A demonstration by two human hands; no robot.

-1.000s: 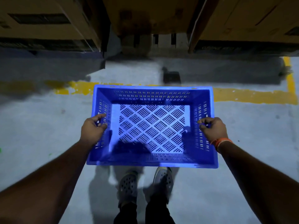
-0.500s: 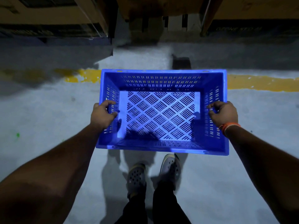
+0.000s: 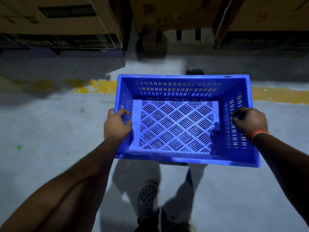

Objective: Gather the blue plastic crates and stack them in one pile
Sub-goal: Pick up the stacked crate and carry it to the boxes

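An empty blue plastic crate [image 3: 178, 91] with slotted walls and a lattice floor hangs in the air in front of me, above the concrete floor. My left hand [image 3: 116, 125] grips its left wall, fingers hooked over the rim. My right hand [image 3: 250, 121], with an orange band at the wrist, grips the right wall the same way. No other crate is in view.
A worn yellow line [image 3: 98, 87] crosses the grey floor under the crate. Beyond it stand large cardboard boxes [image 3: 55, 17] on dark pallets, with a narrow gap [image 3: 167, 41] between them. My foot in a grey clog [image 3: 147, 200] shows below the crate.
The crate, held in both hands, has shifted right in the view and looks closer. The boxes ahead have come nearer, and my feet have stepped forward.
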